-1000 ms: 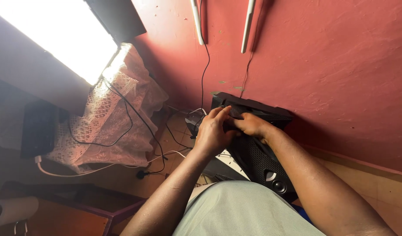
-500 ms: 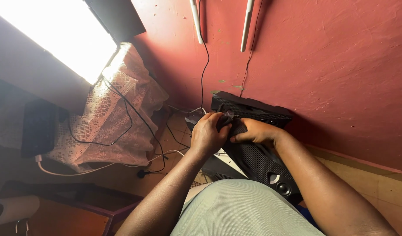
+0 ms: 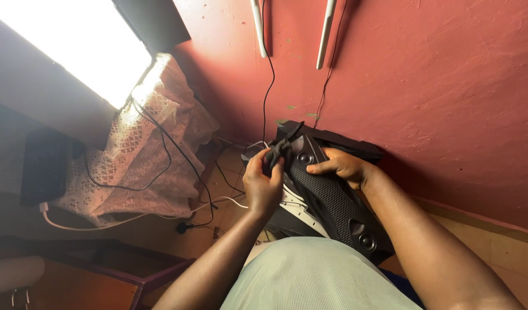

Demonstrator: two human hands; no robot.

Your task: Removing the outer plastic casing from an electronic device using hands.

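Your left hand [image 3: 262, 185] pinching small dark cloth [image 3: 280, 150], fingers closed on it, pressing it onto top end of long black mesh-fronted speaker [image 3: 327, 195]. Speaker leaning against red plaster wall [image 3: 436, 92]. Your right hand [image 3: 343, 167] lying flat, fingers spread, on grille, likely steadying it.

Lace cloth [image 3: 155, 155] draped beside the red wall [image 3: 436, 92], black cables [image 3: 160, 143] trailing across it.
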